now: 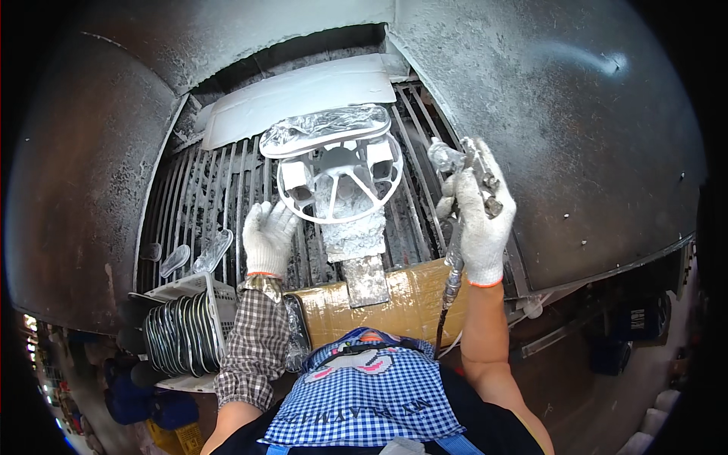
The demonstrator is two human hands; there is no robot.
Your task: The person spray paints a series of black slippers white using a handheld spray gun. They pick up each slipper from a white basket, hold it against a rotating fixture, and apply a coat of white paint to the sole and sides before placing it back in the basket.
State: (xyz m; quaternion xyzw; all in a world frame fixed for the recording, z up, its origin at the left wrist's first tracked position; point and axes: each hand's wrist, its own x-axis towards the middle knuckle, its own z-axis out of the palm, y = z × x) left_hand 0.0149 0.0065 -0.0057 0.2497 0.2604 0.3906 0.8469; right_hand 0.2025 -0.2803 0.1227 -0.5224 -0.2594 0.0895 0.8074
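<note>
My right hand [484,216], in a white knit glove, is closed around a spray gun [446,158] coated in pale residue. A hose runs down from the gun. In a matching glove, my left hand [268,236] has its fingers apart and holds nothing. Its fingertips are at the left rim of a white spoked wheel [334,199]; whether they touch it I cannot tell. Across the far side of that wheel lies a white-edged shoe sole [326,130], its top wrapped in shiny clear film. The wheel sits on a crusted whitish support [355,236].
Slatted metal grating [205,189] lies beneath, with a white sheet [296,95] at the back. Dusty panels [599,144] enclose both sides. Sole-shaped pieces [213,252] lie at left. A white basket [221,307] holds several dark, light-edged soles. Brown tape-covered board [413,296] fronts me.
</note>
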